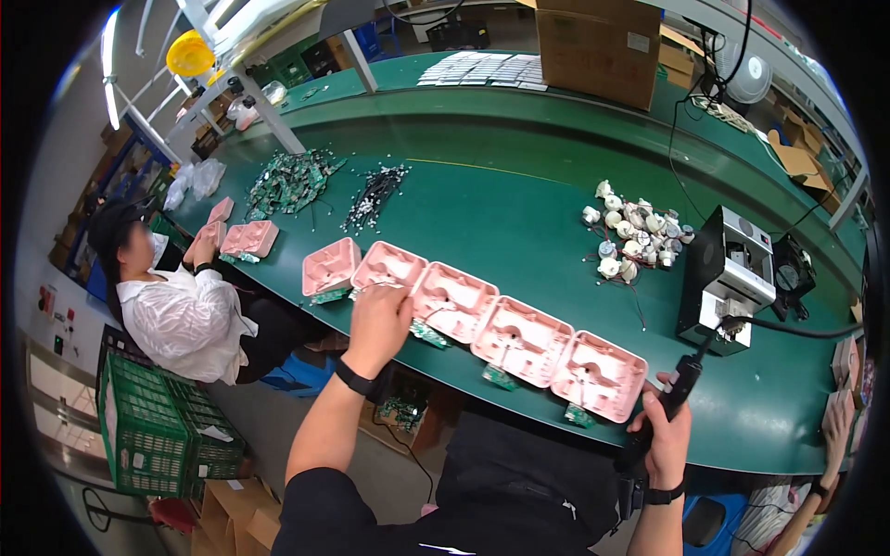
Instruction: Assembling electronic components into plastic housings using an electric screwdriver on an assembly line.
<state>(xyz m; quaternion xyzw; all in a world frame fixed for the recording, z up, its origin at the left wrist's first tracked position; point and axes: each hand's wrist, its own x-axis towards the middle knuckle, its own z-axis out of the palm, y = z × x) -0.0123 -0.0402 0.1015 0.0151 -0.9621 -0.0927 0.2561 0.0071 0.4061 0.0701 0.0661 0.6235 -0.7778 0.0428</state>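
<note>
At the near edge of the bench (519, 222), the right hand (667, 431) had its fingers wrapped around a black handheld tool (684, 378), just beside the rightmost of five pink housings (621, 363) rowed along that edge. The left hand (375, 320) bent over the near rim of the second housing (391, 260) from the left, covering part of it (whether its hidden fingertips pinched anything, I could not tell). Four green circuit boards (499, 375) showed along the row's near side. By the right end, another person's hand (839, 422) lay near pink parts; toward the left end sat a co-worker (185, 320) with more housings. Beyond the row lay one heap of loose boards (286, 185), one of black leads (374, 196) and one of white round parts (640, 232), too crowded to count. One silver-and-black machine (742, 269) stood toward the right end, a black cable (797, 328) crossing before its base. Past the far edge stood a large brown carton (598, 51).
</note>
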